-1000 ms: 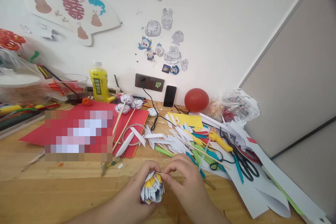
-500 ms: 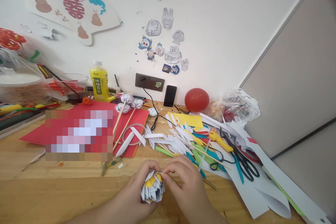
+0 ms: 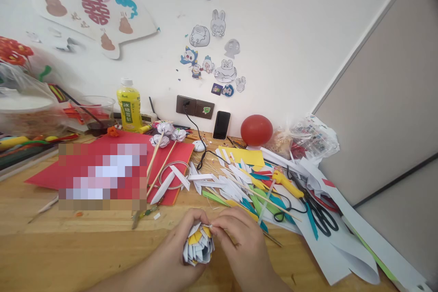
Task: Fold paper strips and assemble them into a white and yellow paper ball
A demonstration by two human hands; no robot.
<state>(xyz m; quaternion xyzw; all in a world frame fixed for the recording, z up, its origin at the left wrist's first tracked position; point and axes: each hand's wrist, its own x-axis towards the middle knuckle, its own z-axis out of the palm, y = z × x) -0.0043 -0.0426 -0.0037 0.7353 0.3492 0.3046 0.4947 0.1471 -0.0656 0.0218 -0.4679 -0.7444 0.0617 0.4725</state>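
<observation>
Low in the middle of the view, my left hand [image 3: 190, 237] is wrapped around a folded-paper model [image 3: 199, 246]. It is built from interlocked white and yellow paper pieces in rings, with a hollow opening towards the lower right. The thumb and fingertips of my right hand [image 3: 244, 244] pinch a small white paper piece [image 3: 209, 226] at the model's upper right edge. My fingers hide most of that piece. Just beyond my hands lies a pile of loose folded paper pieces [image 3: 227, 187], in white, yellow, green, blue and red.
On the right are a yellow glue gun [image 3: 287, 185], black-handled scissors [image 3: 323, 219] and paper sheets [image 3: 328, 253]. Red paper [image 3: 181, 155] with stick-mounted paper flowers [image 3: 165, 128] lies left, below a yellow drink bottle [image 3: 129, 107]. A phone [image 3: 221, 125] and red balloon [image 3: 256, 130] are along the wall.
My right fingertips have moved slightly left, closer against the model's upper edge. My left hand and the model stay nearly in place.
</observation>
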